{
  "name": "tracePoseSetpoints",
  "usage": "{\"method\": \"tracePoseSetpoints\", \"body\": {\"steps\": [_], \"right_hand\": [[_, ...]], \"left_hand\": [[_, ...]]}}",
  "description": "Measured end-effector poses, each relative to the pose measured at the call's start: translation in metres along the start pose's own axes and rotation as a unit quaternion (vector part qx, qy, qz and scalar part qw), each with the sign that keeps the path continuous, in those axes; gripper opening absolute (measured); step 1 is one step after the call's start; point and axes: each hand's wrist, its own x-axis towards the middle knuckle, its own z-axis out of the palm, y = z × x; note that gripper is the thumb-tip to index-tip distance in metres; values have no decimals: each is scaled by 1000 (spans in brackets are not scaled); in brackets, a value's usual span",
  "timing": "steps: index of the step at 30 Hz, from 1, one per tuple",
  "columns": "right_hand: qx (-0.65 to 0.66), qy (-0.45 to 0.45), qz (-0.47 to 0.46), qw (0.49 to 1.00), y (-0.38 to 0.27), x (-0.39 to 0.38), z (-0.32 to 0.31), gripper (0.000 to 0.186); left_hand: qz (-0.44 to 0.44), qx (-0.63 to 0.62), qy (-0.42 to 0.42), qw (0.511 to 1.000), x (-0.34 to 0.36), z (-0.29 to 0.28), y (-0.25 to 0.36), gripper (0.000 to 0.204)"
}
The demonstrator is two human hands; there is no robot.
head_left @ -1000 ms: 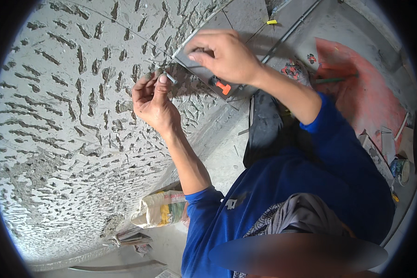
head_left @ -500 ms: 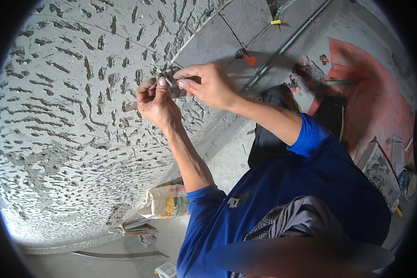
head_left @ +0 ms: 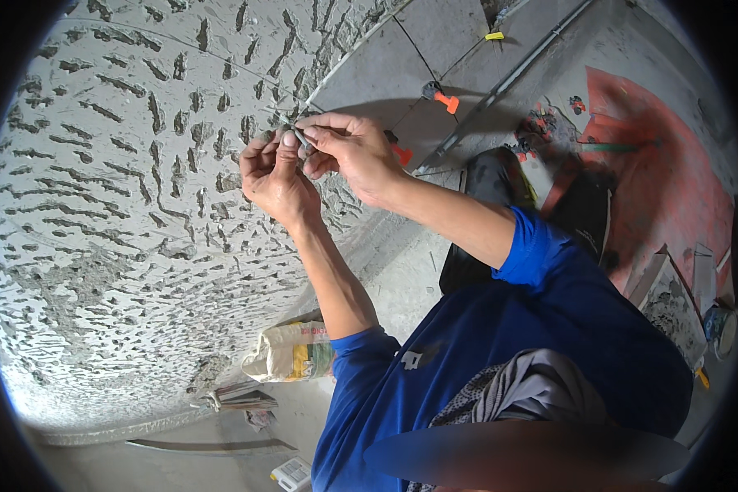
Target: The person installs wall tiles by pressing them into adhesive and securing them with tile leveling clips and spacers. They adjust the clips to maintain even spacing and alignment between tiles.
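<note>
Left hand (head_left: pixel 275 176): raised over the mortar bed, fingers curled in, thumb and forefinger pinched on a small grey clip (head_left: pixel 301 141)
Right hand (head_left: pixel 348 148): meets the left hand from the right, fingertips closed on the same small grey clip, remaining fingers loosely bent
Small grey clip: held between both hands, above the right edge of the mortar bed, near the corner of the laid tile; its shape is mostly hidden by the fingers
Mortar bed (head_left: pixel 123 230): grey, combed into short ridges and notches, fills the left half of the view
Thin line (head_left: pixel 180 49): runs taut across the upper part of the mortar bed toward the hands
Laid tile (head_left: pixel 385 74): grey, smooth, adjoining the mortar bed at its right edge
Orange wedges (head_left: pixel 445 100): seated in the tile joints, one just right of the right hand, one farther up
Sack (head_left: pixel 291 351): cream and yellow, lying below the lower edge of the mortar bed
Sleeves (head_left: pixel 533 254): blue, short
</note>
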Motion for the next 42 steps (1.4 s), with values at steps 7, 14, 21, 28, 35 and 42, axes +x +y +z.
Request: {"method": "tracePoseSetpoints", "body": {"steps": [7, 14, 21, 28, 35, 42], "right_hand": [[207, 22, 95, 973, 9, 3, 8, 12], [259, 36, 129, 957, 11, 6, 14, 9], [293, 29, 125, 948, 12, 7, 16, 5], [299, 28, 123, 946, 13, 8, 15, 5], [301, 25, 130, 945, 16, 11, 12, 6], [305, 11, 130, 943, 18, 13, 10, 7]], "left_hand": [[-12, 3, 1, 1000, 0, 4, 6, 23], [-22, 42, -1, 999, 4, 5, 11, 19], [-24, 41, 5, 999, 4, 9, 16, 20], [-25, 46, 2, 999, 5, 10, 16, 20], [-25, 69, -12, 997, 7, 8, 17, 19], [-20, 64, -14, 998, 8, 5, 14, 19]]}}
